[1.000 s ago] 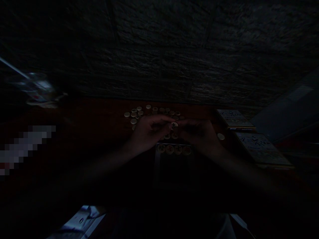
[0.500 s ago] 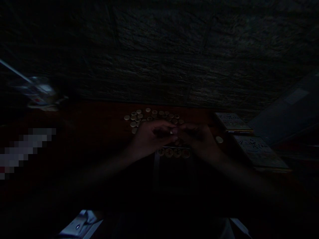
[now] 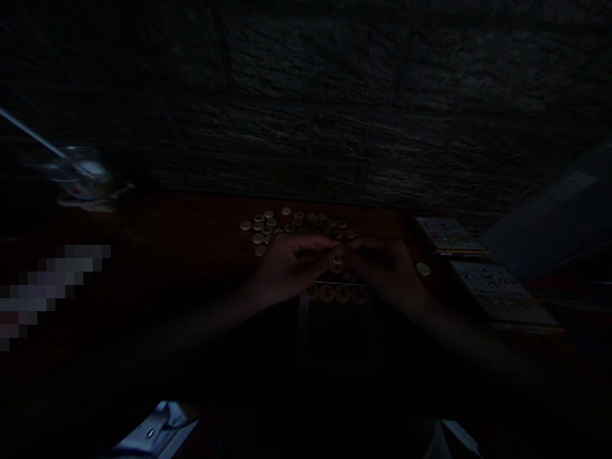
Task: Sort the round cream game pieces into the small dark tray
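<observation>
In dim light my left hand point(image 3: 285, 268) and my right hand point(image 3: 394, 274) meet at the fingertips above the table. Pinched between them is a small round Chinese chess piece point(image 3: 337, 261), its marked face partly showing. Just below my fingers, a row of several chess pieces point(image 3: 327, 292) lies along the edge of a dark, flat, pale-rimmed object point(image 3: 302, 325). Beyond my hands, many more loose pieces point(image 3: 259, 238) are scattered on the wooden table, some hidden behind my fingers. A single pale piece point(image 3: 423, 269) sits to the right of my right hand.
Two flat boxes or books point(image 3: 500, 293) with dark writing lie at the right, beside a grey panel point(image 3: 549, 204). A clear cup with a straw point(image 3: 88, 178) stands far left. A rough block wall point(image 3: 306, 127) rises behind the table point(image 3: 191, 223).
The chess piece between my fingers has turned so that more of its marked face shows. My hands stay close together, and the whole view has shifted very slightly.
</observation>
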The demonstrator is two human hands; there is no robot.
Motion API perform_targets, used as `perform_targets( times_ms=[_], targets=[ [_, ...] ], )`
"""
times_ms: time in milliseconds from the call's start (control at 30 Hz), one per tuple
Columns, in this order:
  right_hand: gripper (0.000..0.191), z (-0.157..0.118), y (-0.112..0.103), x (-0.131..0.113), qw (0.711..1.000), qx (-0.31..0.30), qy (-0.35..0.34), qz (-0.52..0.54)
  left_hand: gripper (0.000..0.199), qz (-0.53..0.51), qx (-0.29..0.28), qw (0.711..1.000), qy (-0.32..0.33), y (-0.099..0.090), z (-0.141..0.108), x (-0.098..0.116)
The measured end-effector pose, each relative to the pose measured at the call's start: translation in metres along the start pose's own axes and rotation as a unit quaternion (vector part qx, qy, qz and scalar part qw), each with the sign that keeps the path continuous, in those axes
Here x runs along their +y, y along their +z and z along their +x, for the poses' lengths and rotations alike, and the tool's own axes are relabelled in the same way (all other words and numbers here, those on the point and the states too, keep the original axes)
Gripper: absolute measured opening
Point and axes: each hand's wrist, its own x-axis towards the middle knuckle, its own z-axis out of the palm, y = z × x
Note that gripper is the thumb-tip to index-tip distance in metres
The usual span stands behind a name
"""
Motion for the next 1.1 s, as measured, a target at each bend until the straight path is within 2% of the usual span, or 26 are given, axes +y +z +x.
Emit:
perform_targets(
  times_ms=[200,367,600,800,933,1100],
  targets=[
    [0.032,-0.0005,-0.0003,0.0009,1.0,-0.002,0.009,0.009,0.022,-0.006,-0.008,1.0,-0.01,0.0022,-0.0007,-0.0011],
    [0.031,-0.0004,0.0025,-0.0016,0.999,0.001,0.019,0.033,0.024,-0.059,-0.007,0.997,-0.042,0.0016,0.0004,-0.0001],
    [0.029,-0.0018,0.0006,-0.0001,0.999,0.018,0.009,0.026,0.031,-0.075,-0.024,0.996,-0.04,0.0042,-0.0029,0.001],
    [0.027,-0.0025,-0.0001,-0.0022,1.0,0.003,0.013,0.015,0.028,-0.09,-0.01,0.995,-0.041,0.0024,-0.0015,-0.0006],
    [0.023,-0.0023,-0.0009,-0.0017,1.0,-0.008,0.007,0.027,0.034,-0.107,0.004,0.992,-0.061,0.0,-0.0001,-0.0022],
    [0.026,-0.0013,-0.0005,0.0002,0.998,-0.012,-0.001,0.054,0.031,-0.116,0.007,0.991,-0.059,-0.0011,0.0004,-0.0008]
  ],
)
